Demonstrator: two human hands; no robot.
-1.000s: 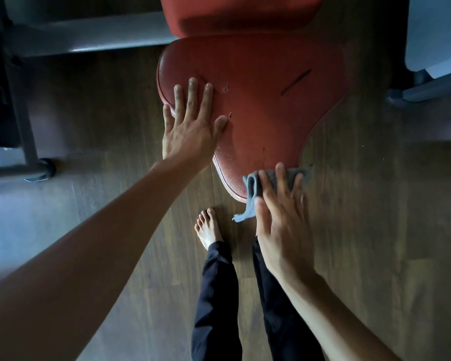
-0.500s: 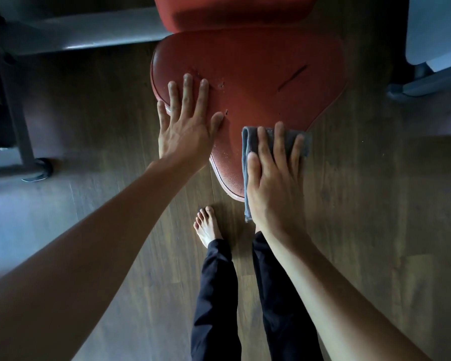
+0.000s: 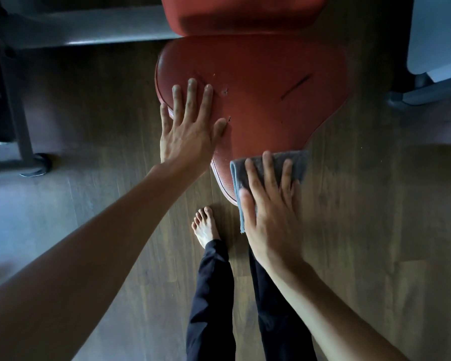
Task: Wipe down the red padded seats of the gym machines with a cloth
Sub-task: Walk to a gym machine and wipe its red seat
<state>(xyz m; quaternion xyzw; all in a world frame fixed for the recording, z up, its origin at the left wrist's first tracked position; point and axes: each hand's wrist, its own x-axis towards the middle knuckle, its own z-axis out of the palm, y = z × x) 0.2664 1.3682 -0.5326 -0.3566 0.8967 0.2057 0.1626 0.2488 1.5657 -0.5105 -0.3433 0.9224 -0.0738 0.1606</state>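
Pressing grey cloth [image 3: 293, 162] flat with right hand [image 3: 268, 212], left hand [image 3: 188, 134] splayed on red seat [image 3: 266, 100]

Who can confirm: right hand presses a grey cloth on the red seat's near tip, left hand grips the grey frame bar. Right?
No. The head view shows the left hand lying flat, fingers spread, on the left edge of the red seat, not gripping the grey frame bar. The right hand does press the grey cloth on the seat's near tip.

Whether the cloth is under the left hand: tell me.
No: the right hand presses the cloth; the left hand rests bare on the seat.
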